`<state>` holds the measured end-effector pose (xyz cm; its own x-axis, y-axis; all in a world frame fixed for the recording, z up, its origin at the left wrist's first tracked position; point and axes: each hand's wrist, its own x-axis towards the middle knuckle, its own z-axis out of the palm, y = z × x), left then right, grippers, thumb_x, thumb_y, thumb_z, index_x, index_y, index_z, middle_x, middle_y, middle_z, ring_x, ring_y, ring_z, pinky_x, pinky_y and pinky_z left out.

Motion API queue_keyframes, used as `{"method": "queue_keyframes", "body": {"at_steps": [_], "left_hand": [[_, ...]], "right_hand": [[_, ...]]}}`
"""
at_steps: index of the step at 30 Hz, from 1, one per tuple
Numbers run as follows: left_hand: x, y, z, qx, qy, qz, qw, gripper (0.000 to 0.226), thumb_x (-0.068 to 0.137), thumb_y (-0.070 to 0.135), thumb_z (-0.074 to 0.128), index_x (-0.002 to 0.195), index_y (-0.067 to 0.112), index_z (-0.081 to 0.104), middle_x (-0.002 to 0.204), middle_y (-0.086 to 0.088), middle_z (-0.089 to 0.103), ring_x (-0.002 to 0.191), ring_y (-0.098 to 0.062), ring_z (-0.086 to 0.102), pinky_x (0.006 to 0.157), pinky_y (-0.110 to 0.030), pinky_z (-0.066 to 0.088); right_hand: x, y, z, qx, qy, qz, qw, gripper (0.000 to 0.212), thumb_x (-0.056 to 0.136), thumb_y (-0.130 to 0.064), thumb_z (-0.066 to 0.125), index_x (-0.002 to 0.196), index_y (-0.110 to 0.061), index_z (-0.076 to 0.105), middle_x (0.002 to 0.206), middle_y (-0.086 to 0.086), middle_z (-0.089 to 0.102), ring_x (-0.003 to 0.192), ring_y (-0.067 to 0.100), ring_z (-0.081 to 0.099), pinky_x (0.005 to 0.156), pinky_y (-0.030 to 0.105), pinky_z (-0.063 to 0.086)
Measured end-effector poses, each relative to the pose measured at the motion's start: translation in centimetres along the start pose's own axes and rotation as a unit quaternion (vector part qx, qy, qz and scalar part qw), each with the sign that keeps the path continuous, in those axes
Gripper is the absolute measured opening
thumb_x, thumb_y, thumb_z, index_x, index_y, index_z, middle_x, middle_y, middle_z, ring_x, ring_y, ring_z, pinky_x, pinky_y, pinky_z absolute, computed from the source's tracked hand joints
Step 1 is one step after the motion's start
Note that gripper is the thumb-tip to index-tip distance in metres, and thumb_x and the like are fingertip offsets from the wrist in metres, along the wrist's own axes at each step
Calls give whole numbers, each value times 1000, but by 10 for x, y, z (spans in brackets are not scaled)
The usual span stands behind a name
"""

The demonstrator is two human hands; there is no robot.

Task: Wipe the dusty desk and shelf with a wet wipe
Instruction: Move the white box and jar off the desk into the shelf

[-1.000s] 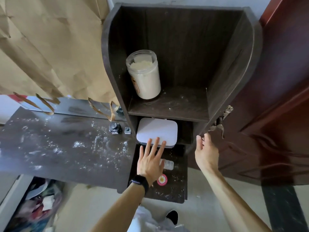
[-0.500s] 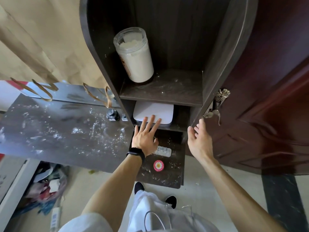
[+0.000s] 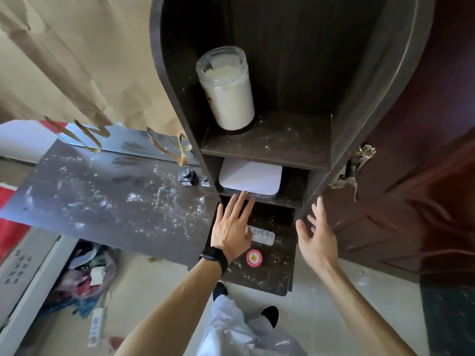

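Beyond the left hand [image 3: 232, 227], spread and empty, a white box [image 3: 250, 179] sits in the shelf [image 3: 282, 140]; the dusty table [image 3: 102, 201] lies leftward. The right hand [image 3: 317, 235] is likewise open, with no wipe visible. Pulling the box out may sweep dust floorward.

— Is there anything you can read down there?
— Nothing, I'm afraid. The white label [image 3: 261, 235] on your lower desk board [image 3: 272, 276] has print, but it is too blurred to read. The round pink sticker [image 3: 254, 257] at six o'clock from it shows you a daisy, no letters. At twelve o'clock, the brown label [image 3: 213, 107] on the jar [image 3: 230, 96] turns away from you.
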<state>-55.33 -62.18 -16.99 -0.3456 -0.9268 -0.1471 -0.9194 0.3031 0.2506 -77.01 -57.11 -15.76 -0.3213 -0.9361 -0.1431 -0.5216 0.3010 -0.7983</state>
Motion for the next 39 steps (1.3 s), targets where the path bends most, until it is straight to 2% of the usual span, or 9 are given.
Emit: {"method": "queue_keyframes", "body": {"at_steps": [7, 11, 14, 17, 22, 27, 33, 36, 39], "left_hand": [[-77, -22, 55, -74, -134, -98, 983, 73, 96, 30, 51, 159, 25, 14, 167, -5, 7, 154, -25, 5, 124, -42, 15], [-85, -28, 94, -134, -200, -138, 961, 77, 92, 33, 58, 157, 21, 19, 162, -7, 23, 149, -24, 25, 120, -33, 26], [-70, -26, 116, -170, -225, -165, 945, 80, 89, 36, 64, 156, 22, 21, 155, -7, 35, 139, -27, 39, 114, -35, 36], [-52, -23, 134, -209, -221, -184, 935, 80, 84, 42, 69, 151, 29, 26, 146, -5, 44, 130, -29, 48, 108, -42, 44], [-23, -15, 156, -191, -217, -168, 943, 86, 85, 42, 71, 153, 29, 21, 143, -4, 45, 130, -29, 45, 104, -47, 45], [-8, -18, 167, -192, -211, -154, 946, 64, 88, 39, 69, 143, 27, 39, 136, -2, 52, 122, -30, 53, 96, -45, 50], [-4, -26, 165, -126, -244, -80, 958, 64, 91, 35, 68, 145, 23, 37, 134, -8, 54, 113, -36, 61, 86, -46, 55], [-1, -24, 162, -83, -257, -44, 962, 57, 92, 26, 66, 141, 19, 37, 129, -10, 53, 107, -37, 63, 83, -47, 54], [1, -24, 153, -66, -259, -56, 962, 57, 93, 19, 62, 142, 16, 34, 129, -11, 55, 108, -37, 63, 86, -47, 53]], "right_hand": [[-50, 45, 50, -76, -106, 23, 991, 58, 94, -23, 63, 148, -20, 41, 144, 3, 54, 129, 20, 54, 106, 27, 40], [-59, 75, 84, -160, -192, 69, 966, 56, 96, -30, 58, 148, -23, 38, 148, 0, 49, 131, 23, 49, 107, 32, 41], [-42, 90, 110, -215, -224, 76, 948, 56, 96, -29, 57, 148, -21, 38, 150, 1, 47, 135, 22, 46, 108, 31, 37], [-14, 106, 132, -252, -223, 66, 940, 55, 94, -22, 61, 145, -17, 42, 145, 7, 51, 132, 26, 49, 107, 36, 42], [34, 125, 158, -349, -225, -17, 910, 66, 89, -24, 68, 147, -13, 40, 152, 7, 43, 132, 33, 45, 105, 41, 43], [53, 135, 177, -415, -247, -60, 874, 76, 85, -33, 70, 151, -16, 36, 153, 3, 40, 126, 30, 42, 100, 44, 46], [55, 127, 182, -500, -224, -79, 833, 53, 91, -18, 52, 143, -10, 44, 131, 9, 50, 120, 29, 44, 95, 42, 45], [53, 123, 176, -485, -225, -40, 844, 55, 88, -29, 60, 137, -8, 48, 126, 10, 50, 120, 28, 45, 94, 36, 48], [45, 117, 154, -441, -218, -1, 871, 63, 84, -40, 65, 137, -12, 45, 126, 8, 48, 117, 27, 48, 90, 35, 49]]}}
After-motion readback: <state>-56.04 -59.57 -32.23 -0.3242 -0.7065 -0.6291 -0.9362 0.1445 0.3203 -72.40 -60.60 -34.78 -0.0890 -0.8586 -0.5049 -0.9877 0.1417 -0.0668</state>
